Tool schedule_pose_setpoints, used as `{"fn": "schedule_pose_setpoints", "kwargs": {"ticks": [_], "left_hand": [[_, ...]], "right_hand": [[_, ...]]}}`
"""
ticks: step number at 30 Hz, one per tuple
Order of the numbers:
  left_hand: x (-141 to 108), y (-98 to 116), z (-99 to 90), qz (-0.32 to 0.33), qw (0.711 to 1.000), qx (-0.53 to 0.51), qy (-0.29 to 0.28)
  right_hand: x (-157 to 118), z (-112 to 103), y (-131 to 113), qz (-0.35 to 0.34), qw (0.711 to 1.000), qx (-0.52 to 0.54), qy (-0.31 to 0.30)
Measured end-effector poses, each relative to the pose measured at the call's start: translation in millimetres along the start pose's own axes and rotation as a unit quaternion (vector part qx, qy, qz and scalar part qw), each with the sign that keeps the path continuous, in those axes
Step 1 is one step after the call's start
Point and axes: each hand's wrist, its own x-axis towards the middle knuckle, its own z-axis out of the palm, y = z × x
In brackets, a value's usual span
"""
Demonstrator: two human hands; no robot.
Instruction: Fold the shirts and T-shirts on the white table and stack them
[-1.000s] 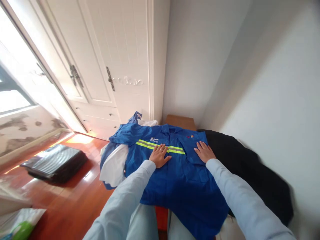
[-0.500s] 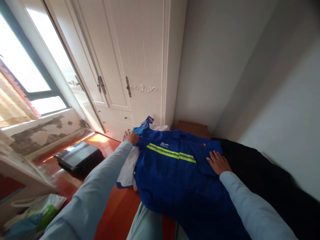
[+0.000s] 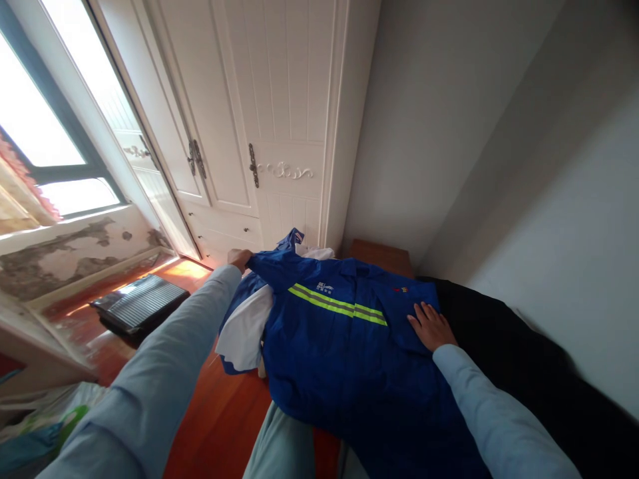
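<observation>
Holding sleeve point(image 3: 272, 266) of blue shirt point(image 3: 344, 366) at ten o'clock in closed left hand point(image 3: 240, 259), pressing at three with open right hand point(image 3: 433, 328), likely needing even tension.

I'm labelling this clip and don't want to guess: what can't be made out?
All in the head view:
Blue work garment with yellow-green stripe: lower end cut off by the bottom edge.
Whatever lies directly beneath it: covered by the garment.
White chest lettering: too small to read.
Left hand: fingertips curled out of sight at the sleeve.
Black cloth: cut off by the right edge.
</observation>
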Motion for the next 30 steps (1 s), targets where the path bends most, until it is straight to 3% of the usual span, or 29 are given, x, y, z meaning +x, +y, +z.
{"fn": "schedule_pose_setpoints", "kwargs": {"ticks": [4, 6, 7, 8, 10, 11, 15, 19, 22, 25, 27, 30], "left_hand": [[-44.7, 40.5, 11.9, 0.127, 0.99, -0.05, -0.023], [-82.4, 56.4, 18.2, 0.219, 0.967, -0.062, -0.109], [-101.6, 62.3, 20.5, 0.334, 0.914, -0.049, -0.226], [-119.2, 66.6, 22.4, 0.431, 0.849, -0.039, -0.303], [-145.4, 69.5, 26.0, 0.515, 0.794, -0.042, -0.32], [-152.7, 67.8, 28.6, 0.524, 0.796, -0.046, -0.3], [-152.1, 40.3, 47.0, 0.468, 0.857, 0.04, -0.212], [-143.8, -0.9, 65.7, 0.431, 0.871, 0.115, -0.208], [-149.7, -22.8, 74.7, 0.405, 0.883, 0.141, -0.191], [-159.1, -34.6, 84.4, 0.391, 0.896, 0.148, -0.148], [-163.3, -40.3, 91.8, 0.382, 0.907, 0.135, -0.117], [-165.9, -50.2, 101.1, 0.356, 0.925, 0.102, -0.085]], "right_hand": [[2.2, 5.0, 2.9, -0.005, 1.0, 0.0, 0.015], [3.3, 6.4, 4.3, -0.011, 1.0, -0.006, 0.021], [3.7, 6.5, 4.7, -0.013, 1.0, -0.01, 0.022], [3.8, 6.1, 4.9, -0.014, 1.0, -0.012, 0.022], [3.6, 4.7, 4.4, -0.012, 1.0, -0.011, 0.016], [3.3, 4.0, 3.8, -0.009, 1.0, -0.009, 0.012], [0.8, 1.9, 1.4, -0.006, 1.0, -0.008, 0.005], [-2.4, -10.8, -2.5, -0.008, 1.0, -0.017, -0.019], [-1.9, -38.7, -19.4, 0.009, 0.996, -0.064, -0.057], [7.1, -75.3, -63.7, -0.038, 0.996, -0.08, -0.028], [20.3, -96.0, -108.9, -0.138, 0.989, -0.028, 0.044], [52.6, -112.5, -185.1, -0.279, 0.952, 0.084, 0.09]]}}
